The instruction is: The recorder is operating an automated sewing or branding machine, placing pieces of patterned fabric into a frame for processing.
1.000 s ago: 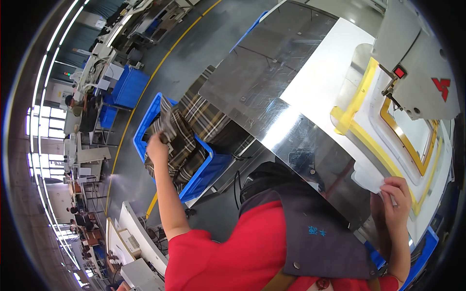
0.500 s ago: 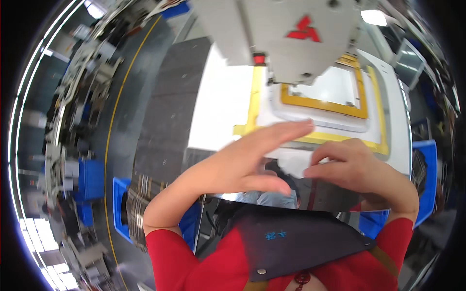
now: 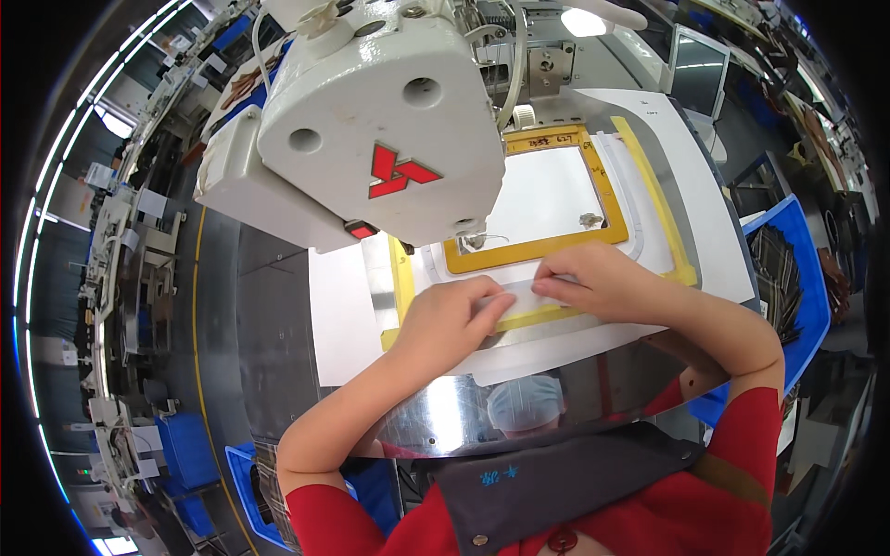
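Observation:
A thin whitish sheet point(image 3: 521, 298) spans the gap between my hands, low over the near edge of a white template point(image 3: 640, 232). My left hand point(image 3: 454, 320) is closed, thumb and forefinger pinched at the sheet's left end. Across from it my right hand point(image 3: 603, 283) pinches the other end, fingers curled. Just beyond my fingers lies a yellow rectangular frame point(image 3: 533, 250) around a white panel point(image 3: 542, 197). Yellow tape point(image 3: 656, 196) runs along the template's sides. The sheet's outline blends with the white below, so its full shape is hard to make out.
A large white sewing machine head point(image 3: 371, 120) overhangs the template's left part. Beneath my forearms is a shiny metal table edge point(image 3: 445, 412). Blue bins with dark plaid pieces stand at the right point(image 3: 811, 287) and lower left point(image 3: 243, 482). A screen point(image 3: 697, 74) stands far right.
My left hand has gone from open and spread to pinching the whitish sheet. Both hands are now together at the template's near edge. The view has shifted, bringing more of the machine head into sight.

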Action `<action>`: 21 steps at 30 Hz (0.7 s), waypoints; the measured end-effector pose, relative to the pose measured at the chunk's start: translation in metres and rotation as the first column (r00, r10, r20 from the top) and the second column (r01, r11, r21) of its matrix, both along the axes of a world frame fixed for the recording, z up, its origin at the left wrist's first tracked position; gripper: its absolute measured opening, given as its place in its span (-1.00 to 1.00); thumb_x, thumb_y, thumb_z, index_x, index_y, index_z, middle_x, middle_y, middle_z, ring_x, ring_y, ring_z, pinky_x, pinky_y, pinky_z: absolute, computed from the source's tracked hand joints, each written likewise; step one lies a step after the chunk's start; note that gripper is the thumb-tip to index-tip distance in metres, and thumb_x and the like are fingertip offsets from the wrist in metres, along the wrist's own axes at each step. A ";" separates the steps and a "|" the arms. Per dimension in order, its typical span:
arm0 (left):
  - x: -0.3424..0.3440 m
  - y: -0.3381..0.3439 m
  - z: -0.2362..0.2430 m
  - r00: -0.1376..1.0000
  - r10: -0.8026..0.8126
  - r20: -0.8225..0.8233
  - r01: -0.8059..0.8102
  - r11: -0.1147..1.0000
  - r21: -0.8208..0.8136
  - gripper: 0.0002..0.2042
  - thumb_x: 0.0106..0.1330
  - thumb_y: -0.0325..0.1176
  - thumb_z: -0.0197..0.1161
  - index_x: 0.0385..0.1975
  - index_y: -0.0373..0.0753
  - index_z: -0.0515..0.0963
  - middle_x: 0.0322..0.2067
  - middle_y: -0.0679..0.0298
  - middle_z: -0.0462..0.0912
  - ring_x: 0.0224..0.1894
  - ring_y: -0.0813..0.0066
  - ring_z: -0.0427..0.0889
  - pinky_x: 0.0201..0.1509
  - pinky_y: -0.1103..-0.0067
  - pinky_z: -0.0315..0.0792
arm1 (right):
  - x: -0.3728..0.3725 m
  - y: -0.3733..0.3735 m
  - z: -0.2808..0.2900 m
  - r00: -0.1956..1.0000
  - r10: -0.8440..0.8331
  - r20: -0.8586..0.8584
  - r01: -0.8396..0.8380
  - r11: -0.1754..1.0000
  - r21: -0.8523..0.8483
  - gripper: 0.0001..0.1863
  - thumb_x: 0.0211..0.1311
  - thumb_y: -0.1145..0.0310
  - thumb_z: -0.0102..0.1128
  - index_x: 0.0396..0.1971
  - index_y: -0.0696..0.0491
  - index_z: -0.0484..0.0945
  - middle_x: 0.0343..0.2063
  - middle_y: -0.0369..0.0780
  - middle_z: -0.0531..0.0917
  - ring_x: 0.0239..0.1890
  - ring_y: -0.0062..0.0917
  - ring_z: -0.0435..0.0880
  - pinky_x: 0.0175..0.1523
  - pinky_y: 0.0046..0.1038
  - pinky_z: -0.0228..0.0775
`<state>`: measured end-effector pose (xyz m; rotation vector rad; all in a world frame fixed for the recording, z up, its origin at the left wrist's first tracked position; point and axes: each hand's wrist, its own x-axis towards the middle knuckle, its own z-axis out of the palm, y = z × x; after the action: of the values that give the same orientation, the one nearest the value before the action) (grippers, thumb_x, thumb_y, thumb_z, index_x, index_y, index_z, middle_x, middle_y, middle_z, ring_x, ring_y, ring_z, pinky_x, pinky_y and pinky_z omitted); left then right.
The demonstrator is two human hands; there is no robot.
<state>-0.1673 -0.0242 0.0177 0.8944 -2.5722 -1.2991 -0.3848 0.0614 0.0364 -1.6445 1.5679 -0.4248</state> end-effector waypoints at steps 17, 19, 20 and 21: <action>0.000 0.000 -0.020 0.990 -0.134 0.044 0.130 0.751 -0.647 -0.41 0.17 -0.17 0.34 0.18 -0.27 0.39 0.24 0.04 0.38 0.25 0.08 0.39 0.35 0.22 0.24 | -0.010 -0.053 -0.017 0.948 -0.210 -0.241 0.166 0.967 -0.191 -0.67 0.11 0.09 0.33 -0.40 0.09 0.70 -0.47 -0.09 0.70 -0.36 -0.21 0.68 -0.19 -0.31 0.51; -0.001 0.000 -0.021 0.988 -0.151 0.026 0.132 0.750 -0.648 -0.41 0.17 -0.17 0.35 0.19 -0.27 0.39 0.24 0.05 0.38 0.25 0.08 0.40 0.35 0.22 0.24 | -0.015 -0.049 -0.014 0.943 -0.220 -0.249 0.171 0.964 -0.205 -0.66 0.09 0.08 0.34 -0.40 0.09 0.71 -0.47 -0.09 0.70 -0.35 -0.22 0.68 -0.19 -0.31 0.51; 0.000 -0.001 -0.021 0.989 -0.145 0.030 0.130 0.751 -0.647 -0.40 0.15 -0.17 0.36 0.19 -0.26 0.39 0.24 0.05 0.38 0.25 0.08 0.39 0.35 0.22 0.24 | -0.018 -0.047 -0.011 0.937 -0.213 -0.278 0.167 0.969 -0.181 -0.67 0.09 0.09 0.35 -0.41 0.10 0.70 -0.47 -0.10 0.70 -0.35 -0.24 0.68 -0.20 -0.34 0.50; 0.000 -0.001 -0.022 0.990 -0.140 0.033 0.128 0.753 -0.646 -0.39 0.14 -0.17 0.37 0.19 -0.25 0.39 0.24 0.05 0.37 0.25 0.09 0.39 0.35 0.23 0.23 | -0.020 -0.045 -0.009 0.929 -0.206 -0.307 0.163 0.974 -0.157 -0.67 0.08 0.09 0.35 -0.41 0.10 0.70 -0.47 -0.11 0.70 -0.36 -0.27 0.68 -0.21 -0.36 0.50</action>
<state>-0.1669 -0.0257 -0.0045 0.5527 -2.7938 -0.3368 -0.4052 0.0160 0.0279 -1.7358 1.9866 -0.3749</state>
